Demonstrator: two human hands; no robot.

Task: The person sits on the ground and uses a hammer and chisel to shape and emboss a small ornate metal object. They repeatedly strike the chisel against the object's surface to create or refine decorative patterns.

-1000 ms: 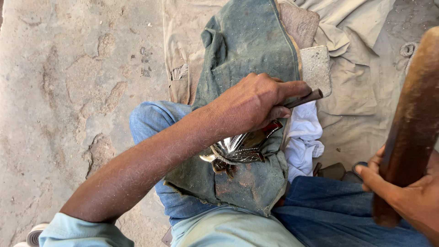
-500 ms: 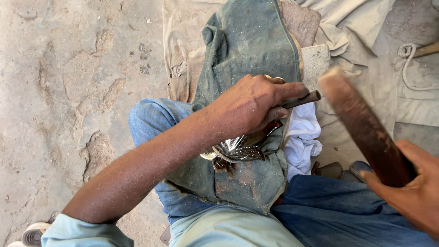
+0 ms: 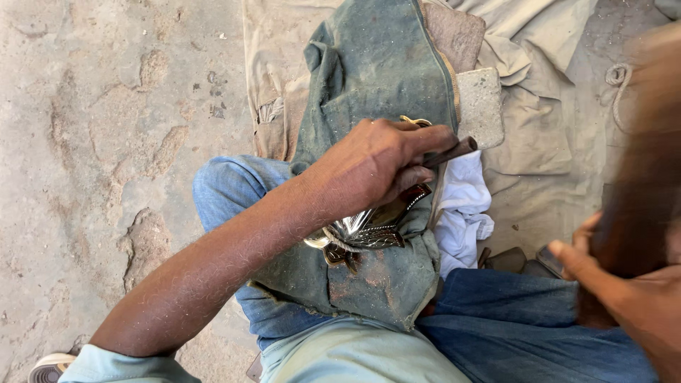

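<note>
My left hand (image 3: 372, 167) grips a dark metal punch (image 3: 454, 150), its tip pressed on a shiny embossed metal piece (image 3: 362, 230). The piece rests on a green-grey cloth (image 3: 369, 71) laid over my knee. My right hand (image 3: 631, 298) at the right edge holds a brown wooden mallet (image 3: 638, 191), raised and blurred. The mallet is apart from the punch, to its right.
I sit on a rough concrete floor (image 3: 106, 142) in blue jeans (image 3: 220, 188). A beige sheet (image 3: 539, 142) lies ahead with a grey stone block (image 3: 481, 106), a white rag (image 3: 464, 206) and a rope (image 3: 621, 78). Small dark tools (image 3: 507, 259) lie by my right leg.
The mallet swung down toward the punch, then rose back up at the right and is blurred now. My left hand, the punch and the metal piece stayed put.
</note>
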